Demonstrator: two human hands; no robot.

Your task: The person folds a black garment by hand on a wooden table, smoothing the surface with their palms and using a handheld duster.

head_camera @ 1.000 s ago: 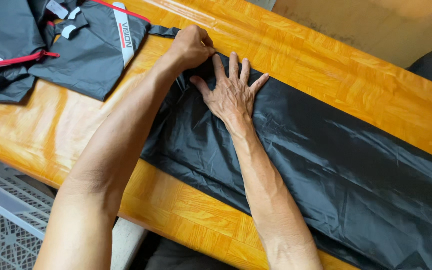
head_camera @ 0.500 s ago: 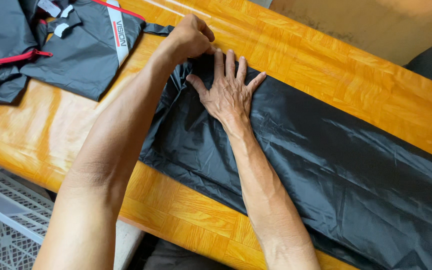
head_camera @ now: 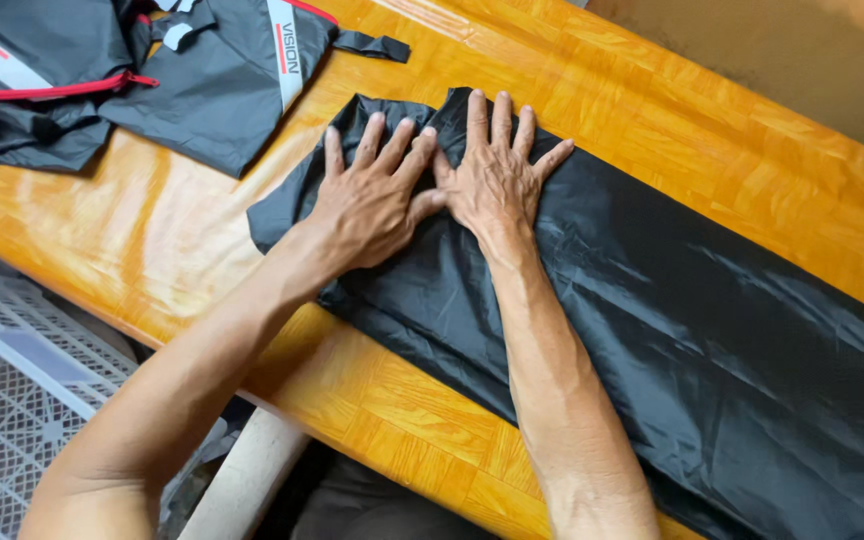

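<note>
A long black sheet of thin, shiny fabric [head_camera: 712, 330] lies folded lengthwise across an orange wooden table [head_camera: 732, 130]. My left hand [head_camera: 372, 195] rests flat on the sheet's left end, fingers spread, palm down. Right beside it my right hand [head_camera: 497, 170] presses flat on the same end, its fingers spread and pointing away from me. The two hands touch at the thumbs. Neither hand grips anything.
A black garment with a red zip and a white stripe [head_camera: 152, 70] lies on the table's far left corner. A small black strap [head_camera: 372, 45] lies near it. Below the table edge at left is a white plastic crate grid [head_camera: 22, 380].
My left hand, earlier closed on the sheet's far corner, has let go and now lies flat on the left end. The right hand stays flat on the fabric.
</note>
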